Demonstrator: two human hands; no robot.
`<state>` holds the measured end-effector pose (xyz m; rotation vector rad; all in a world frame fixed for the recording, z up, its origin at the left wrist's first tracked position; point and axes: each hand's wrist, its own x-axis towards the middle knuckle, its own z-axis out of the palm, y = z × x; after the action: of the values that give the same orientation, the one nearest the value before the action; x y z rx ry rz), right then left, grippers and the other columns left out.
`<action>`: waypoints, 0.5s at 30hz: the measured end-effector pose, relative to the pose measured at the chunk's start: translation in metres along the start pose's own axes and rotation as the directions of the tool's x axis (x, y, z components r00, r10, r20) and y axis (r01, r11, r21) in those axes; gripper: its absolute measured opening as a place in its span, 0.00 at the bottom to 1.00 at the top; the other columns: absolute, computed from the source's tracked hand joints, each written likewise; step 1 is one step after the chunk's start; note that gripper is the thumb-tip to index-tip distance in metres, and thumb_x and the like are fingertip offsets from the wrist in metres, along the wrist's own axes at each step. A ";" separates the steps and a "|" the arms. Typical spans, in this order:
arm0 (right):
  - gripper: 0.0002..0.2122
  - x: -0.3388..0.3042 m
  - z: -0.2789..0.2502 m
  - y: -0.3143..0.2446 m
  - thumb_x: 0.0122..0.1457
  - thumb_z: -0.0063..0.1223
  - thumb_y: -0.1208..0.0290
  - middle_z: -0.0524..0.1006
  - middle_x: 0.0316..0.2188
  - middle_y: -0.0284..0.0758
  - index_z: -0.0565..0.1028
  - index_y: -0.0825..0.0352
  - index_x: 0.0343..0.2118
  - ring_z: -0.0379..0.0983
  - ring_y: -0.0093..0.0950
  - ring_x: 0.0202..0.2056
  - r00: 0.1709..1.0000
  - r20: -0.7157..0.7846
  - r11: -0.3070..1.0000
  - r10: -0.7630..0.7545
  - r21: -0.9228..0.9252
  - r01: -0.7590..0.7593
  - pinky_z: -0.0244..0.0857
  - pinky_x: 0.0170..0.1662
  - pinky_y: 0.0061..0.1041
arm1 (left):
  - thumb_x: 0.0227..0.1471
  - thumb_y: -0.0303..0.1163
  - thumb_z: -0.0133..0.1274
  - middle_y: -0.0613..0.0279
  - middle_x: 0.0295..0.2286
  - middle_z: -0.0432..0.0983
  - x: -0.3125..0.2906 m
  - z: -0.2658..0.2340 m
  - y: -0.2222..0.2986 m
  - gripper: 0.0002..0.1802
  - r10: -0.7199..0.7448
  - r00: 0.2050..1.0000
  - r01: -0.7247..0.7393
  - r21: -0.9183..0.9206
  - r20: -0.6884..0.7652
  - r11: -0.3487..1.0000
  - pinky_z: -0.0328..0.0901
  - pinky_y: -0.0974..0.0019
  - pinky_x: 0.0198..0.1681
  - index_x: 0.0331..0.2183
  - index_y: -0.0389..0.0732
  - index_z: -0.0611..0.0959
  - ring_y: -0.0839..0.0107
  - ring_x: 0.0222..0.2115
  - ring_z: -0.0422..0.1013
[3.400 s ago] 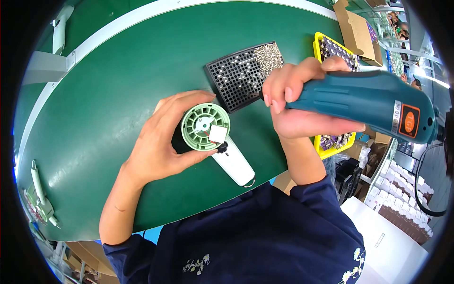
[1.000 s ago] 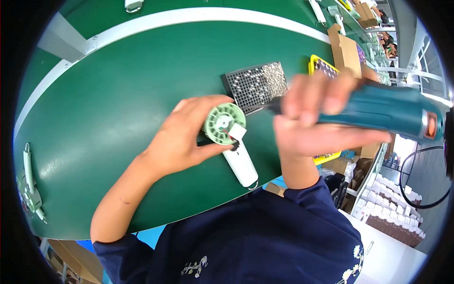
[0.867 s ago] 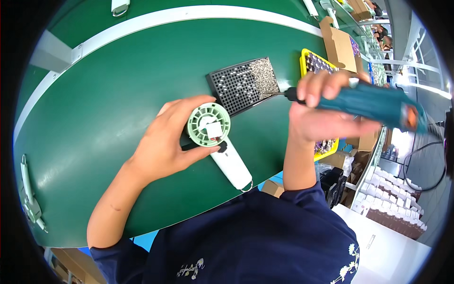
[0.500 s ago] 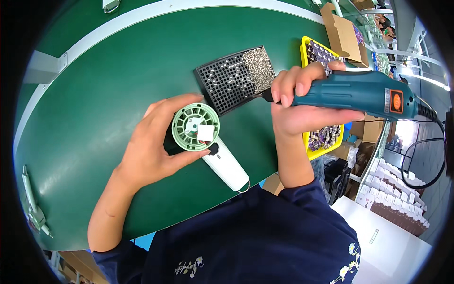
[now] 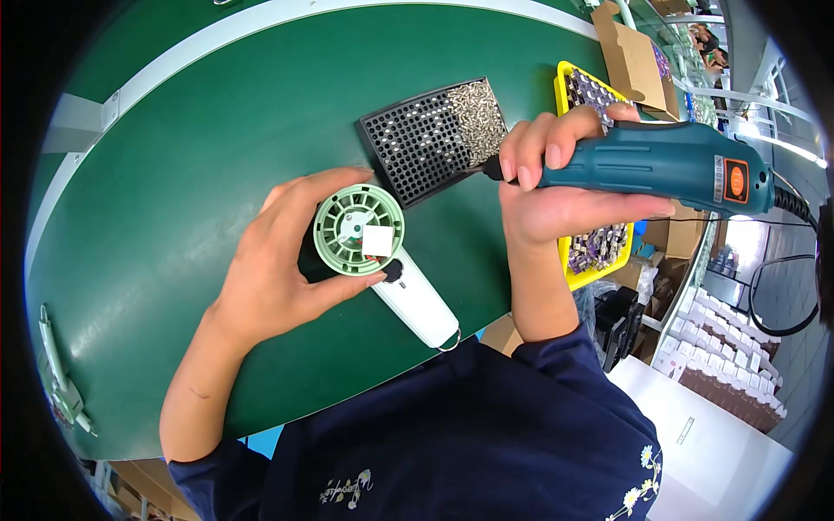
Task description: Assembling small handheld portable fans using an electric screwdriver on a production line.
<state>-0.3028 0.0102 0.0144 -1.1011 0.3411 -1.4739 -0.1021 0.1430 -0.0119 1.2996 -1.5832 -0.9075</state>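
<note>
The left hand (image 5: pixel 269 269) is wrapped around a small handheld fan (image 5: pixel 358 230), its round green head turned face-up and its white handle (image 5: pixel 417 300) running down and to the right across the green worktop (image 5: pixel 174 156). The right hand (image 5: pixel 556 187) is clamped on a teal electric screwdriver (image 5: pixel 660 169), held almost level, long axis left to right, with the bit pointing left. The bit tip sits up and to the right of the fan head, just past the edge of a black screw tray (image 5: pixel 426 143), so the right hand is the nearer to the tray. Loose screws (image 5: pixel 476 117) are heaped in the tray's far corner. Behind the right hand a yellow bin (image 5: pixel 573 87) holds what look like small parts
</note>
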 end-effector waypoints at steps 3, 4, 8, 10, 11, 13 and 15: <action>0.52 0.000 -0.001 0.001 0.36 0.16 0.14 0.64 0.16 0.29 0.62 0.59 0.51 0.57 0.21 0.10 0.999 0.034 1.000 -0.011 0.005 0.010 0.57 0.13 0.22 | 0.34 0.33 0.70 0.58 0.48 0.74 -0.001 0.000 -0.001 0.39 0.014 1.000 -0.014 0.003 -0.005 1.000 0.63 0.58 0.52 0.51 0.41 0.73 0.56 0.47 0.70; 0.52 0.000 -0.001 0.001 0.36 0.17 0.14 0.64 0.15 0.29 0.62 0.59 0.50 0.57 0.22 0.09 0.997 0.069 0.999 -0.026 -0.025 0.028 0.57 0.12 0.21 | 0.34 0.33 0.70 0.59 0.48 0.74 -0.001 0.000 -0.001 0.39 0.015 1.000 -0.015 0.006 -0.002 1.000 0.63 0.58 0.52 0.51 0.41 0.73 0.56 0.47 0.70; 0.52 -0.002 0.000 0.003 0.34 0.20 0.14 0.63 0.14 0.30 0.62 0.60 0.48 0.57 0.22 0.09 0.988 0.145 0.999 -0.044 -0.012 0.047 0.56 0.12 0.20 | 0.34 0.33 0.70 0.59 0.48 0.74 -0.001 -0.001 -0.002 0.39 0.020 1.000 -0.020 0.018 0.001 1.000 0.63 0.58 0.51 0.51 0.41 0.73 0.56 0.47 0.70; 0.53 -0.002 0.000 0.003 0.32 0.22 0.13 0.63 0.14 0.31 0.62 0.60 0.48 0.57 0.23 0.09 0.985 0.169 1.000 0.017 -0.028 -0.013 0.56 0.12 0.20 | 0.34 0.32 0.70 0.56 0.49 0.73 -0.001 -0.004 -0.003 0.40 0.022 0.999 -0.023 0.030 0.031 0.999 0.64 0.59 0.52 0.51 0.39 0.72 0.57 0.48 0.70; 0.53 -0.002 0.001 0.004 0.32 0.22 0.13 0.63 0.14 0.31 0.62 0.60 0.48 0.57 0.23 0.09 0.985 0.170 1.000 0.015 -0.028 -0.011 0.56 0.12 0.20 | 0.34 0.32 0.70 0.53 0.51 0.72 -0.001 -0.005 -0.003 0.41 0.025 0.998 -0.028 0.047 0.059 0.999 0.65 0.59 0.53 0.52 0.37 0.70 0.58 0.49 0.70; 0.53 -0.004 0.001 0.006 0.31 0.22 0.13 0.64 0.14 0.31 0.62 0.61 0.48 0.57 0.23 0.09 0.982 0.191 1.000 0.001 -0.023 0.003 0.57 0.12 0.21 | 0.34 0.32 0.70 0.56 0.49 0.73 -0.002 -0.003 -0.003 0.40 0.016 0.999 -0.017 0.020 0.030 1.000 0.64 0.59 0.52 0.51 0.39 0.72 0.57 0.48 0.70; 0.53 -0.004 0.001 0.006 0.31 0.22 0.13 0.64 0.15 0.31 0.62 0.61 0.49 0.58 0.23 0.10 0.985 0.174 0.999 -0.012 -0.029 0.017 0.57 0.12 0.21 | 0.34 0.33 0.70 0.59 0.47 0.74 -0.001 -0.001 -0.003 0.38 0.008 1.000 -0.008 -0.006 -0.002 1.000 0.63 0.58 0.51 0.50 0.41 0.73 0.55 0.47 0.70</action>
<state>-0.2990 0.0128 0.0092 -1.2488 0.2340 -1.3778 -0.0998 0.1436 -0.0147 1.2881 -1.5823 -0.9053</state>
